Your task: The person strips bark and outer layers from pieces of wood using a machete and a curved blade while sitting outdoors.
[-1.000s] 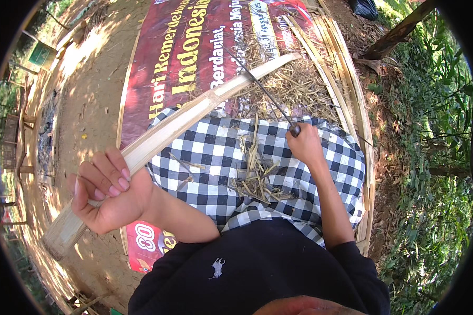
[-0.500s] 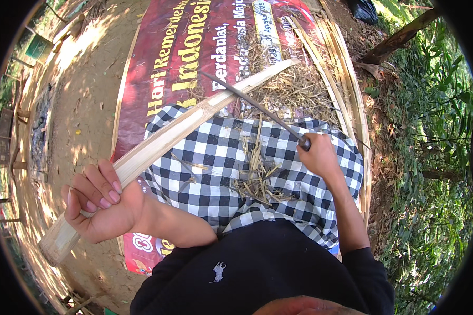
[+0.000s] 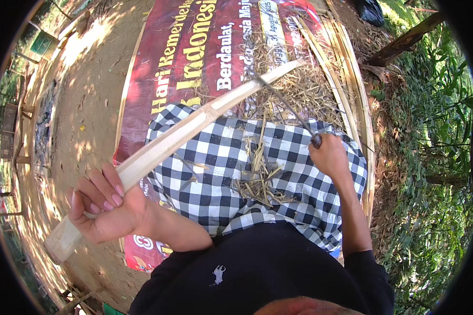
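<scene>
While the long pale bamboo slat (image 3: 194, 126) was held slantwise across the lap, its near end was clamped in the left hand (image 3: 108, 207), the fingers curled over it and the thumb beneath, so that the far end reached out over the litter of shavings and was kept steady for cutting. A long thin knife (image 3: 286, 107) was gripped by its dark handle in the right hand (image 3: 331, 155), fingers closed around it, and the blade tip was laid against the slat's upper edge near its far end, apparently so that a sliver could be pared away from the body. A black-and-white checked cloth (image 3: 215, 163) was spread over the knees, probably to guard them, and dry curled strips (image 3: 260, 178) were gathered in its folds. Beneath everything a red printed banner (image 3: 168, 58) was laid flat as a mat on bare, sun-dappled earth (image 3: 79, 89). More split bamboo strips (image 3: 352, 68) were stacked along the banner's right edge, and green plants (image 3: 436, 157) were seen beyond them.
</scene>
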`<state>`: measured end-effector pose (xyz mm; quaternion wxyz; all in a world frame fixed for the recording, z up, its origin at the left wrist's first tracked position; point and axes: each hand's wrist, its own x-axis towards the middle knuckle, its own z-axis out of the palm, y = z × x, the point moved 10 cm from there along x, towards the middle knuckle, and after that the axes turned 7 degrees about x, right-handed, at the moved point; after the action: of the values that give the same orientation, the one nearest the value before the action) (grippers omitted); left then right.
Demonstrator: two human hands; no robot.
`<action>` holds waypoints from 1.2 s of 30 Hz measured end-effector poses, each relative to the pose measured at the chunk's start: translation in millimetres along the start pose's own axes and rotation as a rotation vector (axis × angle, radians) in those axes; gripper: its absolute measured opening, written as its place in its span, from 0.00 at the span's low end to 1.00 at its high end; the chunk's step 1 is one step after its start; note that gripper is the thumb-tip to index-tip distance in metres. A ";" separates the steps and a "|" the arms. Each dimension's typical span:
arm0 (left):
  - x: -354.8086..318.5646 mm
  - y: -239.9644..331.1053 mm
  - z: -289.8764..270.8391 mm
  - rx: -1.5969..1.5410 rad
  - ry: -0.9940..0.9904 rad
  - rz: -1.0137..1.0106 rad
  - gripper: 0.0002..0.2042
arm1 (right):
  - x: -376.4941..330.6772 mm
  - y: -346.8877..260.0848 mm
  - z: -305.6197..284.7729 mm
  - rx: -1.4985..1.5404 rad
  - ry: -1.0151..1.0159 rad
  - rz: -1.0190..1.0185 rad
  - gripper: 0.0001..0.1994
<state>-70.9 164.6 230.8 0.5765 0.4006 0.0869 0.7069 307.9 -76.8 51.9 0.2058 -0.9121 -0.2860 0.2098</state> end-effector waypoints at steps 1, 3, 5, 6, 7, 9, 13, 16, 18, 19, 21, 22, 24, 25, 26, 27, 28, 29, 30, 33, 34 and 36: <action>5.1 -2.1 -3.9 -0.004 0.010 -0.008 0.19 | -16.0 -14.7 9.3 0.038 -0.032 -0.050 0.12; 5.7 -3.6 -6.5 -0.006 0.016 -0.021 0.19 | -18.2 -3.5 23.9 0.010 0.028 -0.073 0.12; 3.7 -0.7 -5.7 -0.016 0.008 -0.023 0.18 | 6.7 37.0 15.7 -0.005 0.073 0.063 0.12; 1.8 -0.9 -5.9 -0.021 -0.001 -0.032 0.18 | 9.9 50.0 6.2 -0.011 0.081 0.125 0.12; 0.5 0.7 -6.8 -0.015 -0.012 -0.029 0.18 | 8.6 43.0 -3.3 -0.083 0.082 0.108 0.11; -1.2 -2.4 -10.2 -0.018 -0.009 -0.014 0.18 | -13.2 2.1 -5.8 -0.057 0.034 0.012 0.11; 4.0 -3.3 -19.8 -0.045 -0.029 -0.043 0.18 | -6.7 5.3 28.0 0.049 -0.074 -0.078 0.10; -10.3 -17.8 -44.9 -0.032 0.014 -0.092 0.18 | 0.8 26.8 19.4 0.006 -0.036 0.018 0.10; -9.0 -10.1 -57.3 -0.025 0.033 -0.098 0.18 | -19.1 5.8 21.5 -0.011 -0.083 -0.052 0.10; -8.2 -2.3 -59.4 -0.046 0.031 -0.104 0.17 | -29.6 -2.0 22.5 -0.023 -0.102 -0.075 0.10; -7.7 -3.0 -62.4 -0.048 0.027 -0.130 0.17 | -22.8 18.2 20.6 -0.073 -0.081 -0.033 0.10; -14.9 -10.0 -58.7 -0.032 0.033 -0.138 0.18 | -8.9 24.6 15.4 -0.079 -0.078 -0.020 0.10; -27.1 -22.4 -63.4 0.033 0.012 -0.135 0.17 | -7.8 33.0 9.4 -0.116 -0.052 0.033 0.09; -34.2 -29.0 -71.4 0.045 0.050 -0.144 0.17 | -16.8 17.4 1.9 -0.124 -0.023 -0.016 0.10; -40.1 -29.3 -81.7 0.062 0.087 -0.169 0.16 | -23.2 14.1 2.9 -0.139 -0.030 -0.022 0.10; -47.1 -29.0 -93.3 0.080 0.123 -0.194 0.16 | -28.4 13.7 4.3 -0.153 -0.036 -0.028 0.10; -53.4 -26.5 -97.2 0.141 0.036 -0.174 0.08 | -32.7 18.3 6.5 -0.145 -0.060 -0.008 0.10; -64.0 -24.4 -103.2 0.254 0.117 -0.197 0.06 | -34.6 23.1 9.3 -0.137 -0.083 0.001 0.10; -80.4 -23.2 -103.1 0.366 0.199 -0.219 0.05 | -36.0 27.6 12.3 -0.129 -0.107 0.009 0.11; -155.1 -19.3 -151.9 0.608 0.388 -0.580 0.07 | -47.5 44.6 16.5 -0.138 -0.142 0.057 0.11; -190.5 -15.6 -179.3 0.649 0.448 -0.766 0.09 | -49.0 49.0 21.6 -0.123 -0.153 0.069 0.11; -245.7 -18.2 -216.7 0.569 0.407 -1.237 0.11 | -51.8 52.7 27.5 -0.127 -0.168 0.064 0.11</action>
<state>-198.2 26.6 -38.2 0.7174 0.2730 0.5856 0.2607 278.3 -141.0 16.8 0.1161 -0.9111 -0.2856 0.2735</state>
